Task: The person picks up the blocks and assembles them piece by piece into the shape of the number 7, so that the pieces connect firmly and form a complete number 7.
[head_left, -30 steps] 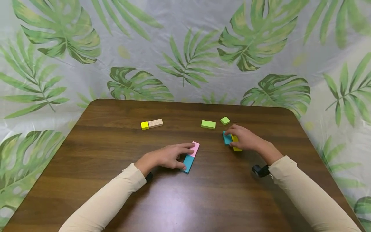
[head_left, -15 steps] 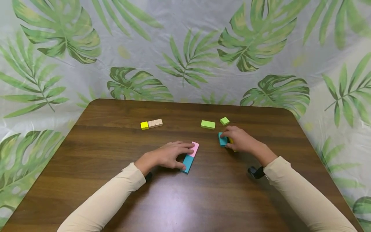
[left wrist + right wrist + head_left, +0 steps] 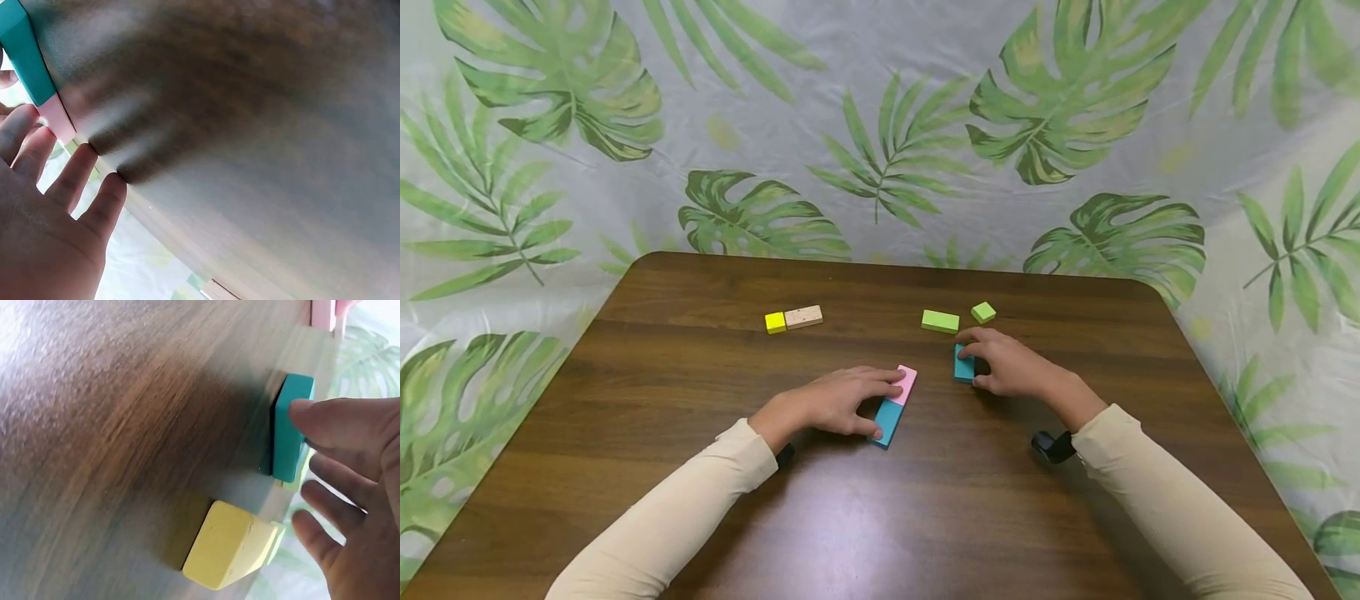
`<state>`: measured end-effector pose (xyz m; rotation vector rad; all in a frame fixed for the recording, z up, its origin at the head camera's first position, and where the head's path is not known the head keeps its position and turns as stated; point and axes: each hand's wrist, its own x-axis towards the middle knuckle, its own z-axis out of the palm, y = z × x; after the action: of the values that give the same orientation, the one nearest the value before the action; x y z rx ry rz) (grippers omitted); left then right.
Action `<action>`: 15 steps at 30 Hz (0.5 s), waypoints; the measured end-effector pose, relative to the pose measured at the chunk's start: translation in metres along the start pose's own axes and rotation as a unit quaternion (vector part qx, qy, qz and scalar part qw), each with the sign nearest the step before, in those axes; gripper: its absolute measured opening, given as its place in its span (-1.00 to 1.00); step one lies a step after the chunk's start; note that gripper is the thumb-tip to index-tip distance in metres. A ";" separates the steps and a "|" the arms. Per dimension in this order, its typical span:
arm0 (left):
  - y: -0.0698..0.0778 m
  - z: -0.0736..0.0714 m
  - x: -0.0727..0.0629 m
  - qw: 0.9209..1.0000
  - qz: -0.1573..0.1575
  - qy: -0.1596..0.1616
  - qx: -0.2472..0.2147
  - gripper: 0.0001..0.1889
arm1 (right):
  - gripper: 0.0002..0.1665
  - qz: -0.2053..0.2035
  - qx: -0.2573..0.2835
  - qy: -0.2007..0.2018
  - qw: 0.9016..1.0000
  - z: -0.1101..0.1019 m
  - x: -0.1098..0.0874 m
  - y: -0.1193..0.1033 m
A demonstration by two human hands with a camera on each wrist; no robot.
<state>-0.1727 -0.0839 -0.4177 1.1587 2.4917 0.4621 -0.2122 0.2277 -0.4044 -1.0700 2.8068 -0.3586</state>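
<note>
My left hand rests on two blocks laid end to end, a pink block and a teal block. Its fingertips touch the pink one and its thumb the teal one; the fingers look fairly straight in the left wrist view. To the right, my right hand pinches a second teal block between thumb and index finger, down at the table. A yellow block sits just beside that hand in the right wrist view; in the head view the hand hides it.
Beyond the right hand lie a long green block and a small green block. At the far left a small yellow block touches a bare wooden block. The brown table ends at a leaf-print cloth.
My right hand has slid its teal block leftward, away from the yellow block that was against it. The left hand and its two blocks have stayed in place.
</note>
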 end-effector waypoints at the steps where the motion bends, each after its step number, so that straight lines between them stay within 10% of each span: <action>1: 0.000 0.000 0.000 1.000 0.000 0.000 0.000 -0.30 | -0.56 0.000 0.007 -0.003 1.000 0.000 0.000 0.000; 15: 0.001 0.001 0.001 1.000 -0.007 0.000 -0.002 -0.30 | -0.67 -0.004 0.013 0.039 0.999 0.010 -0.002 0.000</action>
<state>-0.1724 -0.0828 -0.4181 1.1375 2.4967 0.4645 -0.2085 0.2269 -0.4140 -1.0856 2.8580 -0.4445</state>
